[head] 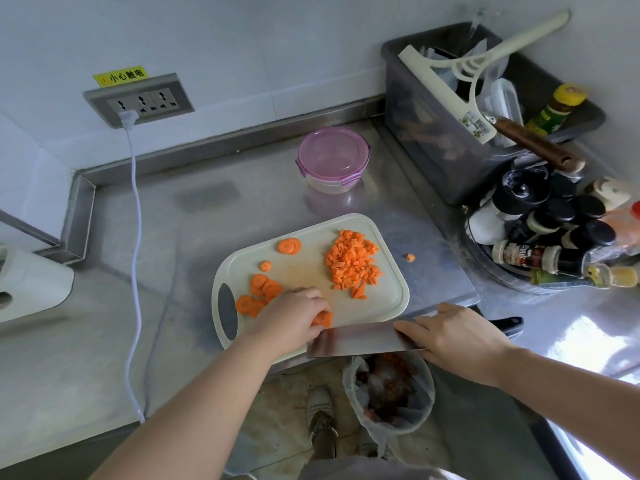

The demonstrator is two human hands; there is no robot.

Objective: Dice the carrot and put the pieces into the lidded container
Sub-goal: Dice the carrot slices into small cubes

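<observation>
Heaped far right on the white plastic cutting board (311, 265): small orange carrot cubes (353, 265); round slices (263, 292) near left; left hand (294, 315) fingers (317, 303) pinching stacked slices (323, 319), right hand (457, 341) gripping steel cleaver (353, 337) (blade over the board's near edge).

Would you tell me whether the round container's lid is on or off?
On: the purple lid sits flat over the clear container, covering its rim.

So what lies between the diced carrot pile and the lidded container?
Head view: only the cutting board's bare rim and bare steel counter separate the diced carrot pile from the lidded container.
</observation>
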